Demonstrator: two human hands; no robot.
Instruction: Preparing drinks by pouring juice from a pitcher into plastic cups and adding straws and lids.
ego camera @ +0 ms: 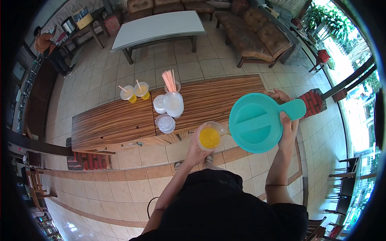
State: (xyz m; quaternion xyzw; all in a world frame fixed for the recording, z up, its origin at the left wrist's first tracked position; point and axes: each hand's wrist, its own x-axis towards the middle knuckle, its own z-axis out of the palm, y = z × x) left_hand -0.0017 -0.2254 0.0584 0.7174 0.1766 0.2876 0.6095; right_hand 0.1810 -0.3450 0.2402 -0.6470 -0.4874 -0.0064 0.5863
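My left hand (196,150) is wrapped around a clear plastic cup (223,129) with yellow liquid (209,138) in it. Right beside the cup, my right hand (286,120) grips a pitcher by its handle. Its turquoise lid (254,122) faces me and hides most of the body. The clear spout sits by the cup's rim; whether liquid is flowing I cannot tell. Below them is a wood-grain counter (208,99). On it stand stacks of clear plastic lids (165,123) and a clear container (174,102), in front of a holder with pink straws (169,80).
Two lidded cups of yellow drink (129,92) with straws stand at the counter's far edge. Beyond are a white-topped table (159,28) and brown leather sofas (253,33). A person (49,49) in an orange top stands at the far left. Brick posts (313,102) flank the counter.
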